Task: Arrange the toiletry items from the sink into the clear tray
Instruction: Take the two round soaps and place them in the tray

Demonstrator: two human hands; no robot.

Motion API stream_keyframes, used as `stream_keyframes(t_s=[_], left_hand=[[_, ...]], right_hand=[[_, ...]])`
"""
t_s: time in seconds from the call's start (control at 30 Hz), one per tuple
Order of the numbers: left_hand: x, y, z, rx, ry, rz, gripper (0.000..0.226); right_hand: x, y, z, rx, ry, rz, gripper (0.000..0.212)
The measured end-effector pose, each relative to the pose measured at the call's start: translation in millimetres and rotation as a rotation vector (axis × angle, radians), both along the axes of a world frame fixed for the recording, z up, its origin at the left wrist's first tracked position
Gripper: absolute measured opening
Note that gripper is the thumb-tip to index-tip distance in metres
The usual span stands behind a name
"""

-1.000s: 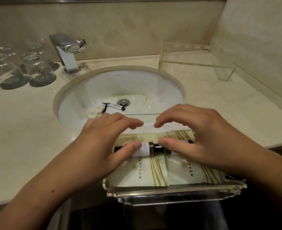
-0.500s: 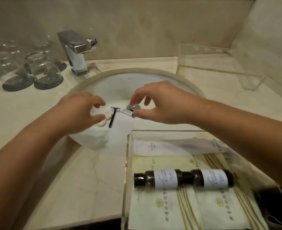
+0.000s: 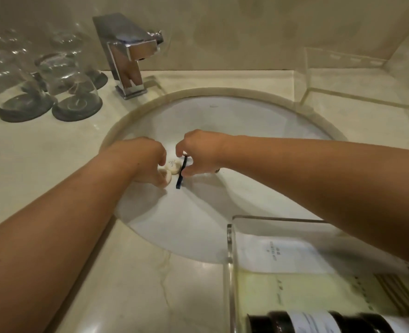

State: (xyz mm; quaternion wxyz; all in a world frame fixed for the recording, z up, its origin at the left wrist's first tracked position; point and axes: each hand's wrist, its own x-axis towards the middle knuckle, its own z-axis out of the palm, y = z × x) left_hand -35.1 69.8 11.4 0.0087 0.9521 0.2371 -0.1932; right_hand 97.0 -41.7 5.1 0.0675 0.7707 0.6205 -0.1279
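Observation:
Both hands are down in the white sink (image 3: 251, 126). My left hand (image 3: 145, 159) curls its fingers around the nearer of two round white soaps (image 3: 167, 177); the other soap (image 3: 173, 165) lies just behind it. Thumb and forefinger of my right hand (image 3: 201, 152) pinch a razor (image 3: 180, 177) with a dark blue handle that still rests on the basin. The clear tray (image 3: 230, 258) sits at the bottom right, overhanging the sink's edge. It holds pale sachets (image 3: 280, 255) and dark labelled bottles (image 3: 302, 324) lying on their sides.
A chrome faucet (image 3: 126, 51) stands behind the sink. Upturned glasses (image 3: 71, 85) on dark coasters stand at the back left. A second clear tray (image 3: 367, 78) sits in the back right corner against the wall. The marble counter (image 3: 42, 164) surrounds the sink.
Both hands left the bottles in the tray and reached down into the sink. The left hand has closed on a soap and the right on the razor. The view moved nearer the basin.

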Motion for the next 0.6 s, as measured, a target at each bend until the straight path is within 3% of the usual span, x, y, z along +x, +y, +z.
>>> stream_keyframes(t_s=[0.23,0.6], left_hand=[[7.9,-1.2,-9.0,-0.009,0.085,0.026,0.055],[7.0,-9.4,-12.6,0.032,0.064,0.017,0.038]], right_hand=[[-0.8,30.4,-23.5,-0.018,-0.062,-0.017,0.047],[-4.5,39.4,-25.8,-0.034,-0.065,-0.008,0.044]])
